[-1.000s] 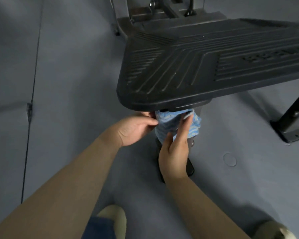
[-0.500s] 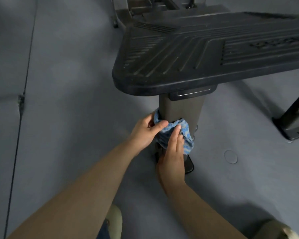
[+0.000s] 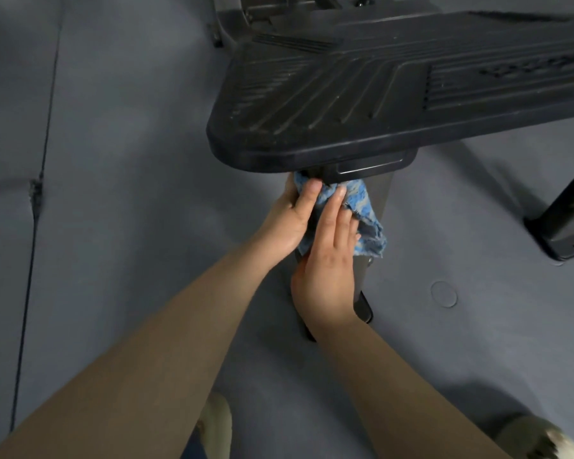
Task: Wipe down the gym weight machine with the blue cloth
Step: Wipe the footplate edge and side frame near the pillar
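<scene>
Blue cloth (image 3: pixel 362 210) wrapped round the upright support post (image 3: pixel 380 200) of the weight machine, just under the near left corner of the ribbed black footplate (image 3: pixel 328 104), well above the grey floor (image 3: pixel 130 160). Left hand (image 3: pixel 292 217) curled round the cloth's left side, thumb laid across the front, a narrow grip holding fabric against the post. Right hand (image 3: pixel 332 260) pressed flat on the cloth from the front, fingers straight and pointing up along the post, palm lower down over the post's face. Post's long axis running vertically, from the footplate's underside down to its foot on the floor, so likely next stroke runs along that line, probably downward since the footplate blocks any further rise. Both hands on the cloth, neither nearer. Loose frayed corner hanging free to the right, apt to slip out. Second dark frame leg (image 3: pixel 570 207) well apart at the right, seemingly not yet wiped
</scene>
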### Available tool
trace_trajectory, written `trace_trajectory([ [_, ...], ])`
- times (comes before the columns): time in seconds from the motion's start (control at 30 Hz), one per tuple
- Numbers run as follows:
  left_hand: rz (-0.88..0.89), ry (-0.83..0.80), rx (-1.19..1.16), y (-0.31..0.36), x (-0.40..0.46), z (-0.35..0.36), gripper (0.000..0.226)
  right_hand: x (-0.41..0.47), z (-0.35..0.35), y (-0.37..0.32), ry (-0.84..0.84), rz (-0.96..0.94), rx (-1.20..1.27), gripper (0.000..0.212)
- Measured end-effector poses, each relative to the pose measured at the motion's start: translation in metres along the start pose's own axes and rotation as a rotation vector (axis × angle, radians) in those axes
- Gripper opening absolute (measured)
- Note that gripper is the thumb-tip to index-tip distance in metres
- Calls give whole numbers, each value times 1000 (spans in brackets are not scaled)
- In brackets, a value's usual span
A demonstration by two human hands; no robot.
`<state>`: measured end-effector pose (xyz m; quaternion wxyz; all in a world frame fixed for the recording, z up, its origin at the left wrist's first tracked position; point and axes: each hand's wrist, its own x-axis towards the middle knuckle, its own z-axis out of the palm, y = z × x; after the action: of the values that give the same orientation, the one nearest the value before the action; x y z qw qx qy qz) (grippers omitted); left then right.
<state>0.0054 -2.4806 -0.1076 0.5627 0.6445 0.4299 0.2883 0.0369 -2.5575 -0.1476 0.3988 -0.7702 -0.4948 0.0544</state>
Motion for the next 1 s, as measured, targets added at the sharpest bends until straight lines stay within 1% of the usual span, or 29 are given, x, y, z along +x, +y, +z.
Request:
trace_trajectory([
  [0.07, -29, -33, 60, -7, 0, 4, 50, -2, 2, 0, -64, 65, 24, 77],
  [0.13, -67, -53, 114, -24, -3, 9, 58, -8, 7, 3, -38, 82, -19, 71],
  [0.2, -107, -101, 150, -41, -10, 14, 64, -19, 12, 14, 7, 61, -114, 75],
  [0.23, -121, -119, 160, -47, -13, 16, 62, -24, 12, 20, -29, 86, -131, 82],
  [0.27, -122, -122, 171, -50, -15, 17, 58, -29, 10, 24, -150, 164, -78, 90],
  [0.3, -123, -119, 176, -52, -17, 16, 54, -36, 8, 29, -286, 231, 1, 93],
  [0.33, -110, -109, 194, -50, -18, 15, 52, -43, 7, 34, -345, 261, 52, 93],
  [0.37, -91, -87, 246, -51, -20, 13, 49, -48, 5, 38, -343, 263, 60, 92],
  [0.43, -22, 30, 470, -54, -29, 7, 39, -56, 4, 38, -320, 276, 115, 90],
  [0.47, 13, 86, 566, -59, -36, 4, 32, -60, 3, 36, -344, 265, 135, 89],
  [0.5, 25, 120, 596, -64, -44, 2, 29, -63, 3, 34, -383, 237, 131, 89],
  [0.6, -18, 221, 469, -72, -54, -3, 29, -67, -1, 32, -433, 176, 93, 86],
  [0.67, -21, 316, 359, -69, -53, -1, 34, -66, -1, 30, -447, 175, 78, 86],
  [0.7, -14, 334, 314, -66, -52, 3, 36, -65, 1, 30, -460, 178, 57, 85],
  [0.77, -30, 276, 253, -61, -51, 16, 38, -67, 7, 33, -461, 168, 28, 82],
  [0.8, -55, 238, 231, -61, -51, 23, 37, -68, 10, 35, -448, 128, -16, 79],
  [0.87, -100, 214, 203, -64, -48, 29, 33, -71, 13, 42, -447, 101, -57, 76],
  [0.93, -156, 232, 175, -71, -45, 28, 27, -71, 11, 42, -486, 196, 16, 81],
  [1.0, -214, 233, 130, -76, -44, 28, 33, -72, 8, 39, -490, 253, 80, 84],
])
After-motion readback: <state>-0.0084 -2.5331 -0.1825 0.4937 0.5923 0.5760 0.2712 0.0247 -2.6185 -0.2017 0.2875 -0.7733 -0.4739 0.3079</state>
